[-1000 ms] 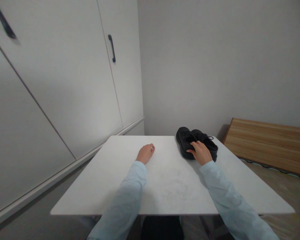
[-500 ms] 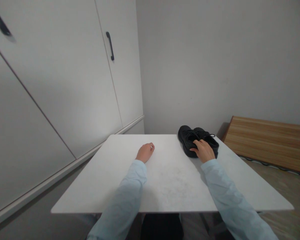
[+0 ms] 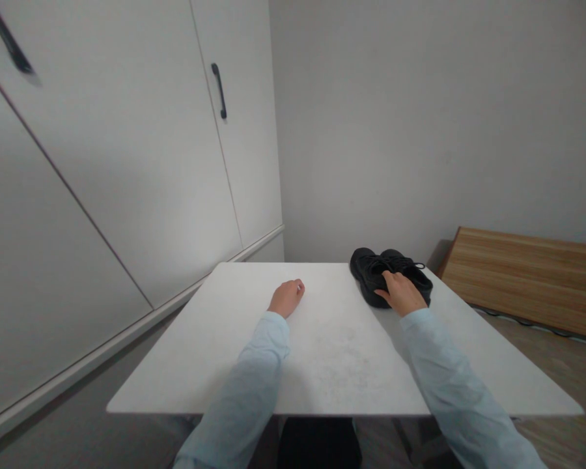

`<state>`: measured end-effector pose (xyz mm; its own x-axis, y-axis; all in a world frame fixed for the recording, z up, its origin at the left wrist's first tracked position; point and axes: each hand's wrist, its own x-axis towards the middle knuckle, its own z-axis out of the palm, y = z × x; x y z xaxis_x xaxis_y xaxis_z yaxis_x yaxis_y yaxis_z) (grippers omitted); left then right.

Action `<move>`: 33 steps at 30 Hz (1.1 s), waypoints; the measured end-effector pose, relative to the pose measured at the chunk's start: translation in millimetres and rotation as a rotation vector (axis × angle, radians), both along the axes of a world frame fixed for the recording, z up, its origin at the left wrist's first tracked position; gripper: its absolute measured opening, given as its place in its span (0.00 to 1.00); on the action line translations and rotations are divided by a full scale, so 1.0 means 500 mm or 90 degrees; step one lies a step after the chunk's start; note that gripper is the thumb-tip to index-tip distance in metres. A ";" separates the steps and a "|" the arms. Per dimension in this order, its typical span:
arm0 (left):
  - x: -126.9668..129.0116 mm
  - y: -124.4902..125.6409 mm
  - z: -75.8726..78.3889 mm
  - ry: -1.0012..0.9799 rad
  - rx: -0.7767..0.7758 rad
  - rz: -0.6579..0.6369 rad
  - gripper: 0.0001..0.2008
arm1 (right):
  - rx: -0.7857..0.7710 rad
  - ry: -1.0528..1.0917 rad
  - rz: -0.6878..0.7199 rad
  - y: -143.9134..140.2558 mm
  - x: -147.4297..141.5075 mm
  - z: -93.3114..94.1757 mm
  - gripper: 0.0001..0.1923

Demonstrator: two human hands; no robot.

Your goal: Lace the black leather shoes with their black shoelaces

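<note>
Evidently, the work sits at the far right corner of the white table (image 3: 351, 355), where a pair of black lace-up shoes stands, toes pointing to the table's far edge. The left shoe (image 3: 370, 290) lies a little nearer the table's middle, and the right shoe (image 3: 405, 262) closer to its right edge, the two side by side.

The right hand (image 3: 401, 294) is partly closed at the heel end of the left shoe, its thumb along the outer side and its forefinger at the opening, so it appears to have hold of the heel rim. Its other fingers are hidden, and I cannot tell whether they also touch the right shoe. The left hand (image 3: 286, 298) rests left of the table's middle, well apart from the shoes, fingers loosely curled in, with no object showing in it.

Such shoes should be fairly light, perhaps bottom-heavy from their thick soles. The upper probably gives under pressure while the sole stays stiffer; neither looks fragile. If the dark surface is smooth, a fingertip pinch could slip. The heel rim, one digit inside and one outside, seems a sound place to grasp; the loose lace loop (image 3: 420, 266) looks a poor one.
</note>
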<state>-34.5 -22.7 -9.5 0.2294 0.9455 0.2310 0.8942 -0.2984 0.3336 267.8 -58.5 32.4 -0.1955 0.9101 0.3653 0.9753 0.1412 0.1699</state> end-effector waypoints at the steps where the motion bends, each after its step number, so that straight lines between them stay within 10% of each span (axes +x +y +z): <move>1: 0.000 0.000 0.000 0.000 -0.001 0.000 0.11 | -0.009 -0.004 -0.002 0.000 -0.001 0.003 0.13; 9: 0.000 0.000 0.000 -0.006 0.001 -0.004 0.11 | 0.026 -0.006 0.041 -0.012 -0.043 0.039 0.16; 15: 0.004 -0.007 0.010 -0.026 0.016 -0.015 0.11 | 0.016 0.087 0.233 -0.054 -0.128 0.059 0.10; 33: 0.034 -0.028 0.023 -0.065 0.049 -0.168 0.08 | -0.085 0.142 0.358 -0.047 -0.243 -0.077 0.06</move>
